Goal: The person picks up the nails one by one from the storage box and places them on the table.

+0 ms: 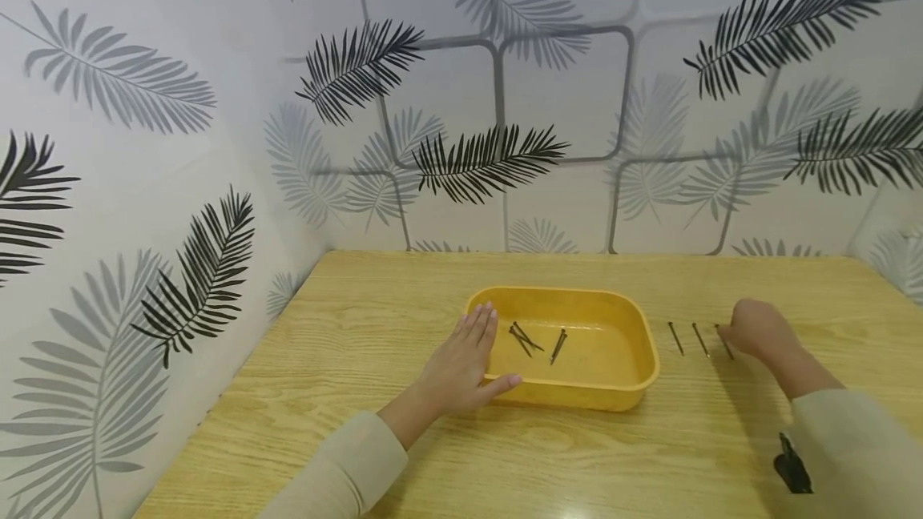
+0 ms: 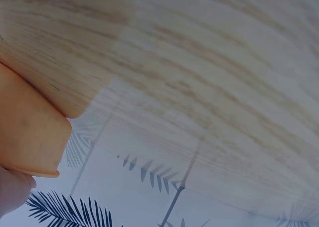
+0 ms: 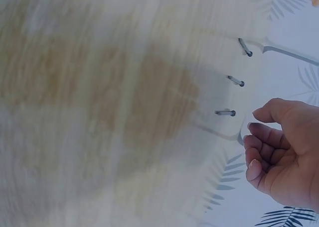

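My left hand (image 1: 461,363) rests on the left end of a yellow plastic tray (image 1: 577,393), fingers stretched over its rim and thumb along the front edge. In the left wrist view only a bit of that hand (image 2: 14,191) shows below the tray wall (image 2: 32,122). Several dark nails (image 1: 558,345) lie inside the tray, some crossed. Right of it, three nails lie in a row on the table, the nearest to my right hand being the rightmost nail (image 3: 225,113). My right hand (image 3: 286,150) hovers beside it, fingers loosely bent, a gap between thumb and forefinger, holding nothing.
The light wood table (image 1: 346,311) runs back to a wall (image 1: 562,102) with a leaf pattern. Another patterned wall (image 1: 86,207) borders the table on the left. A small black object (image 1: 793,467) is at the right sleeve.
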Motion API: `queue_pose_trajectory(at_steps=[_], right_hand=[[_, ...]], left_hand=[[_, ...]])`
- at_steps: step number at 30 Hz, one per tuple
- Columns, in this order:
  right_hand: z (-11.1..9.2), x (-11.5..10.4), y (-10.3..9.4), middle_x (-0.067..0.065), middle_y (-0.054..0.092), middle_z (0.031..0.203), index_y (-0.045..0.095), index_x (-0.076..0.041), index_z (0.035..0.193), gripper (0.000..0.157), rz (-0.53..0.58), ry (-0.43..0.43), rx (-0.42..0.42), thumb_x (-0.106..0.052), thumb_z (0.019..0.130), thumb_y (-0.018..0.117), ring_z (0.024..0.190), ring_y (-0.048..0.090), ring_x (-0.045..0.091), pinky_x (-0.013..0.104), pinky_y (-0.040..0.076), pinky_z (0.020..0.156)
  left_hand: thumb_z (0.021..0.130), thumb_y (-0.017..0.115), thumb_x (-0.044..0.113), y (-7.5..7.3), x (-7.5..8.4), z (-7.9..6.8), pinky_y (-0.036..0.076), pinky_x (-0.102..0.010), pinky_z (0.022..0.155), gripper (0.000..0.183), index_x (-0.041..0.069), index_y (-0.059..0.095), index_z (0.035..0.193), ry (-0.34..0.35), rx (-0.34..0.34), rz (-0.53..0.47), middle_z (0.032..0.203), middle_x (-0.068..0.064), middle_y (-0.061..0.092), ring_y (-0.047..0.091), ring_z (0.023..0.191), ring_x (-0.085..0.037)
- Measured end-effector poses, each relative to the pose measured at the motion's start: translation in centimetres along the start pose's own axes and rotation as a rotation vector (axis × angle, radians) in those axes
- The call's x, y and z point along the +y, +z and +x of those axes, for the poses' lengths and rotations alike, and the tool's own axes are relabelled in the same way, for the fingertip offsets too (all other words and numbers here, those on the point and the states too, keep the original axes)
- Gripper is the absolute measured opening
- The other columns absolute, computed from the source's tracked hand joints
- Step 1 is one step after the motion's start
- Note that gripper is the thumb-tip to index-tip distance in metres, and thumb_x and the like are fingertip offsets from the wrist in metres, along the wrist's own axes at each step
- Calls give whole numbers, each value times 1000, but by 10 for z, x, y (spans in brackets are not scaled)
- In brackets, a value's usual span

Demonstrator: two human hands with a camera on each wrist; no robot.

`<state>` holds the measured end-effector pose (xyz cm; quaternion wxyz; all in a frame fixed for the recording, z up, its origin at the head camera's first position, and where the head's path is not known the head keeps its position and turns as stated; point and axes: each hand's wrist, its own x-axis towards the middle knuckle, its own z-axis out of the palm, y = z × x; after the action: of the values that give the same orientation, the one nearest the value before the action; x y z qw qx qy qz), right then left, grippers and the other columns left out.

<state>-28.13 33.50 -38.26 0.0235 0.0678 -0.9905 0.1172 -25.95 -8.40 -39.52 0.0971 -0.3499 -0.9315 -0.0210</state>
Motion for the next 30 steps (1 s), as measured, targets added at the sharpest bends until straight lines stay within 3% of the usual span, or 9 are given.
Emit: queue_pose_trajectory(at_steps=[13,30], right_hand=[[6,-22,-23,-11,20,44,30,-19,45,46,30,-49,32,-9,85,51,44,16,4,22,23,46],[16,-65,-28,-10,19,44,28,-18,47,43,102,-87,77,-8,83,50,43,15,5,20,21,45]], left_hand=[[78,-12,74,-1,2,0,16,-42,117,109,-9,15,145,-3,-5,4,153,-24,13,12,144,-32],[78,-12,74,0,1,0,16,-41,117,110,-9,15,145,3,-8,6,153,-24,13,14,143,-33]])
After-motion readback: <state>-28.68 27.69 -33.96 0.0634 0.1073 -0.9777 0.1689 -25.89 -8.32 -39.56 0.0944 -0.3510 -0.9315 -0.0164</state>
